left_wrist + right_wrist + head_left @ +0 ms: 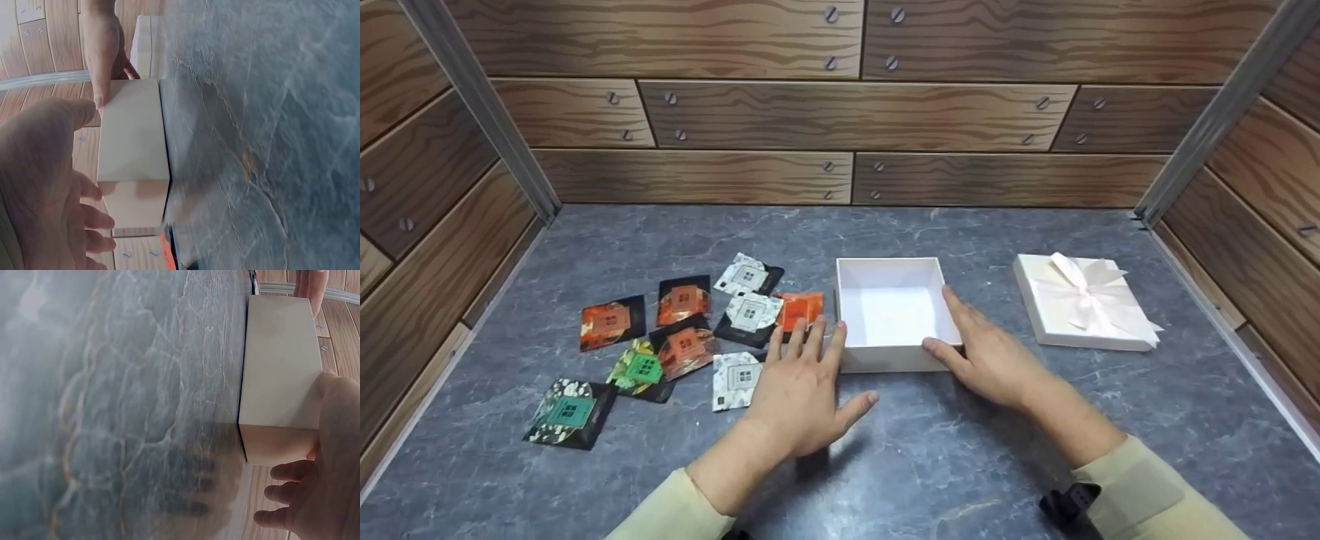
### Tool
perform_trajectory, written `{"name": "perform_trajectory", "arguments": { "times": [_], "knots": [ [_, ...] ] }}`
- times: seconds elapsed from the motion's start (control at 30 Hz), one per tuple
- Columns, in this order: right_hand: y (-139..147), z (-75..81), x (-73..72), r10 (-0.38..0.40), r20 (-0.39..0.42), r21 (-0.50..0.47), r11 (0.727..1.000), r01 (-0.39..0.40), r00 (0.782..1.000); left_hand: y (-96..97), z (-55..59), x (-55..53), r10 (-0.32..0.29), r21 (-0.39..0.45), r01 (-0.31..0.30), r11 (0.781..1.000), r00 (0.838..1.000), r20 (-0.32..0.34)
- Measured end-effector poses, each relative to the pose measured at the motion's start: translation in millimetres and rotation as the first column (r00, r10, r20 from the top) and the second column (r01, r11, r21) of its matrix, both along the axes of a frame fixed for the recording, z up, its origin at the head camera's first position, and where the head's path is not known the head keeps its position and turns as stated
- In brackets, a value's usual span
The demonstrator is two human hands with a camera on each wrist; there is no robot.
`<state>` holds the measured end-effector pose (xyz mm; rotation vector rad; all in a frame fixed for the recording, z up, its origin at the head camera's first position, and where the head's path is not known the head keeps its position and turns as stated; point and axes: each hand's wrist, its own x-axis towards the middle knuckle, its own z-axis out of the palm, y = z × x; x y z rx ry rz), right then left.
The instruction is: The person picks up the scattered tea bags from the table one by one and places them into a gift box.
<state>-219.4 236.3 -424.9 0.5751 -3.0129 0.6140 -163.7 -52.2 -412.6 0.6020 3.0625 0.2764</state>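
A white open-topped box stands on the table, its inside showing a white bottom and walls. My right hand rests at its front right corner, thumb on the front rim and index finger along the right wall. In the right wrist view the other fingers extend straight beside the box. Palm down, my left hand spreads its straight fingers by the box's left front corner and holds nothing. It partly covers a white-and-black sachet; an orange sachet lies just beyond its fingertips.
Several flat printed sachets lie to the left, among them a dark green one, a bright green one and a red-and-black one. At the right sits a white lid with a ribbon bow. Wood-patterned walls enclose the marbled tabletop.
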Motion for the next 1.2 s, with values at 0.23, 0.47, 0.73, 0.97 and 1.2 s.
{"name": "perform_trajectory", "arguments": {
  "times": [0.23,0.47,0.73,0.97,1.2],
  "knots": [
    [-3,0.3,-0.2,0.005,0.005,-0.014,1.000,-0.005,1.000,-12.9,0.8,-3.2,-0.001,0.033,0.002,0.999,1.000,-0.013],
    [0,5.0,-0.5,0.001,0.023,0.001,1.000,-0.001,1.000,-42.6,11.4,-13.3,0.000,0.068,0.005,0.998,0.997,-0.080],
    [-3,0.7,-3.0,-0.010,0.051,0.005,1.000,0.010,0.999,-100.6,13.9,-21.8,-0.048,0.215,0.074,0.974,0.991,-0.121],
    [-4,0.2,-3.8,-0.014,0.048,0.005,1.000,0.014,0.999,-133.8,-4.9,-20.4,-0.068,0.369,0.099,0.924,0.993,-0.098],
    [-5,2.5,-1.2,-0.009,0.026,-0.006,1.000,0.010,1.000,-145.3,-27.1,-20.7,-0.069,0.463,0.057,0.885,0.998,0.010]
  ]
}}
